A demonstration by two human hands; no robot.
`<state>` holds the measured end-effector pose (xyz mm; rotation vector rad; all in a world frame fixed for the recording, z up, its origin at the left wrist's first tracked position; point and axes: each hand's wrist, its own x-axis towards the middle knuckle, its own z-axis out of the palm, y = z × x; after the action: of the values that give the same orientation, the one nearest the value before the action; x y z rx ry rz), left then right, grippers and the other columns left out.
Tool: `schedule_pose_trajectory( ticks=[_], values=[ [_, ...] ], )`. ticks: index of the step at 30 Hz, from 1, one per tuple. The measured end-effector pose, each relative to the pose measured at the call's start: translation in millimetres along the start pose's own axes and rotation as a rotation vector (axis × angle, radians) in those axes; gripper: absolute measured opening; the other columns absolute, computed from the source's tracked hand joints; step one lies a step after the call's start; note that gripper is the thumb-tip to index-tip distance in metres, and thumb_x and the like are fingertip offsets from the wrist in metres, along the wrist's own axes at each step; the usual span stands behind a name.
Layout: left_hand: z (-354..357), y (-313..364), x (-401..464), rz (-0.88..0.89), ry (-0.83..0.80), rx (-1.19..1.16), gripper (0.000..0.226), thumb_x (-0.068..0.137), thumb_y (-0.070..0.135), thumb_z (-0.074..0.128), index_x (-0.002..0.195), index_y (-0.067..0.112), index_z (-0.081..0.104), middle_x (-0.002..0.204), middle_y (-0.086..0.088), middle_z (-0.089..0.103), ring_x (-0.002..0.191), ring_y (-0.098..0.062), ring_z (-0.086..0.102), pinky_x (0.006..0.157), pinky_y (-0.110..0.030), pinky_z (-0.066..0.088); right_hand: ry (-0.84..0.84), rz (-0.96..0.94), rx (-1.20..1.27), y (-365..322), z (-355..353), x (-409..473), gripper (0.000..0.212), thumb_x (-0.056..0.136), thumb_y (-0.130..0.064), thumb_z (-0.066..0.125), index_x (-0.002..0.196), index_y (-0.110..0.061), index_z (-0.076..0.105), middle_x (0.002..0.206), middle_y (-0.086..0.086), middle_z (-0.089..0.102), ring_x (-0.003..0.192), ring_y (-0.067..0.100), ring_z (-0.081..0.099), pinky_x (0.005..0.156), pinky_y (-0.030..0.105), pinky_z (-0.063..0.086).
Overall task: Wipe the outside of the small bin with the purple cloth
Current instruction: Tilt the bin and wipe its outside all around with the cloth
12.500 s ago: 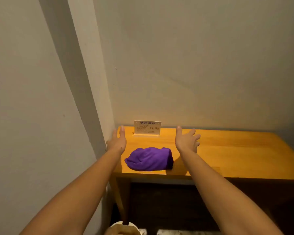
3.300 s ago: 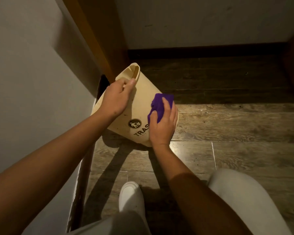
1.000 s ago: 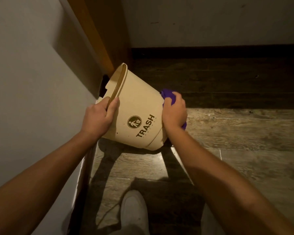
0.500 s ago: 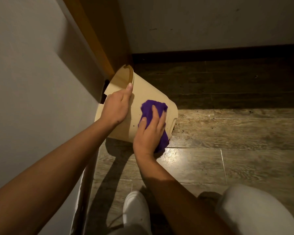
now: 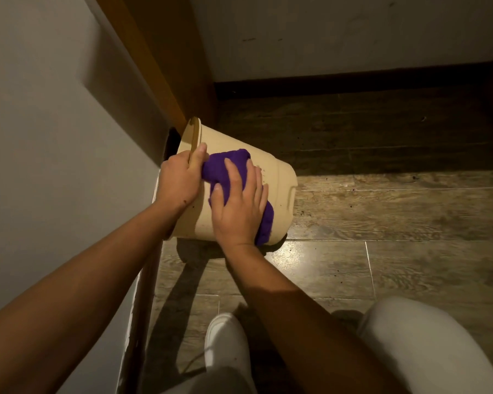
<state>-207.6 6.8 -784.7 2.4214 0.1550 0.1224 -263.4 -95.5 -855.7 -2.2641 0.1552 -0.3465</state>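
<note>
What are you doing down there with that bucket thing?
A person is cleaning a small bin. The left hand grips its rim and holds it tipped on the wooden floor. The right hand presses a purple cloth flat on the bin's outer side, wiping it.

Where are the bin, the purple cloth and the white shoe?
small bin (image 5: 279, 177), head view, bare side wall near its base.
purple cloth (image 5: 219, 166), head view, upper fold.
white shoe (image 5: 225, 342), head view, toe.
</note>
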Motion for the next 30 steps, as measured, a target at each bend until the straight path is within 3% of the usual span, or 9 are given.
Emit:
schedule_pose_trajectory(
  ticks=[7, 10, 14, 18, 20, 22, 26, 28, 30],
  values=[
    [-10, -27, -5, -0.151, 0.066, -0.028, 0.051, 0.107, 0.044, 0.038, 0.064, 0.021, 0.053, 0.064, 0.001, 0.052, 0.061, -0.009, 0.047, 0.056, -0.025, 0.036, 0.052, 0.335, -0.035, 68, -7, 8, 0.051, 0.102, -0.050, 0.039, 0.151, -0.033, 0.043, 0.162, 0.010, 0.042, 0.149, 0.033, 0.037, 0.121, 0.059, 0.028],
    [-11, -32, -4, -0.221, 0.083, -0.062, 0.053, 0.107, 0.043, 0.037, 0.063, 0.017, 0.053, 0.063, -0.002, 0.050, 0.058, -0.011, 0.046, 0.054, -0.026, 0.035, -0.012, 0.431, -0.013, 96, -14, 4, 0.050, 0.106, -0.046, 0.040, 0.154, -0.031, 0.039, 0.156, 0.011, 0.047, 0.135, 0.034, 0.051, 0.105, 0.049, 0.046],
    [-11, -35, -2, -0.281, 0.098, -0.081, 0.054, 0.106, 0.045, 0.038, 0.062, 0.016, 0.052, 0.062, -0.003, 0.049, 0.057, -0.013, 0.045, 0.054, -0.027, 0.034, -0.060, 0.544, -0.124, 107, -15, -17, 0.051, 0.110, -0.045, 0.034, 0.157, -0.025, 0.034, 0.138, 0.016, 0.058, 0.114, 0.036, 0.065, 0.084, 0.043, 0.052],
    [-10, -24, 7, -0.288, 0.046, -0.100, 0.054, 0.104, 0.051, 0.038, 0.067, 0.017, 0.057, 0.066, -0.003, 0.053, 0.062, -0.013, 0.049, 0.056, -0.028, 0.035, -0.146, 0.690, -0.134, 120, -28, -12, 0.050, 0.110, -0.047, 0.031, 0.152, -0.022, 0.040, 0.130, 0.015, 0.065, 0.113, 0.036, 0.066, 0.086, 0.044, 0.052],
    [-10, -15, 13, -0.291, -0.004, -0.104, 0.052, 0.103, 0.054, 0.038, 0.076, 0.017, 0.063, 0.075, -0.002, 0.059, 0.073, -0.015, 0.056, 0.059, -0.028, 0.038, -0.140, 0.718, -0.126, 127, -41, -6, 0.048, 0.109, -0.046, 0.038, 0.151, -0.023, 0.043, 0.130, 0.013, 0.066, 0.114, 0.035, 0.065, 0.089, 0.044, 0.052],
    [-11, -8, 17, -0.278, -0.065, -0.107, 0.050, 0.101, 0.055, 0.043, 0.101, 0.012, 0.067, 0.092, -0.005, 0.065, 0.089, -0.022, 0.062, 0.066, -0.028, 0.043, -0.036, 0.656, -0.063, 123, -53, 2, 0.049, 0.107, -0.045, 0.045, 0.151, -0.026, 0.046, 0.131, 0.009, 0.066, 0.115, 0.031, 0.065, 0.089, 0.041, 0.051],
    [-13, 2, -2, -0.171, -0.169, -0.224, 0.063, 0.099, 0.048, 0.056, 0.153, 0.023, 0.035, 0.137, 0.002, 0.053, 0.113, -0.017, 0.058, 0.089, -0.038, 0.051, 0.097, 0.484, 0.133, 91, -66, 37, 0.050, 0.103, -0.052, 0.045, 0.150, -0.033, 0.047, 0.134, 0.002, 0.064, 0.114, 0.021, 0.061, 0.089, 0.038, 0.049],
    [-13, 1, -24, -0.130, -0.288, -0.316, 0.066, 0.100, 0.052, 0.051, 0.157, 0.040, 0.019, 0.143, 0.010, 0.046, 0.118, -0.010, 0.053, 0.093, -0.037, 0.046, 0.105, 0.434, 0.222, 77, -68, 49, 0.051, 0.102, -0.054, 0.044, 0.150, -0.034, 0.046, 0.136, 0.000, 0.063, 0.110, 0.015, 0.057, 0.084, 0.034, 0.045],
    [-12, -3, -46, -0.101, -0.350, -0.308, 0.055, 0.102, 0.058, 0.039, 0.153, 0.041, 0.029, 0.141, 0.016, 0.049, 0.122, -0.007, 0.049, 0.102, -0.041, 0.040, 0.105, 0.400, 0.282, 68, -70, 55, 0.052, 0.102, -0.053, 0.044, 0.151, -0.034, 0.046, 0.136, 0.000, 0.062, 0.108, 0.012, 0.055, 0.079, 0.030, 0.043]
  ],
)
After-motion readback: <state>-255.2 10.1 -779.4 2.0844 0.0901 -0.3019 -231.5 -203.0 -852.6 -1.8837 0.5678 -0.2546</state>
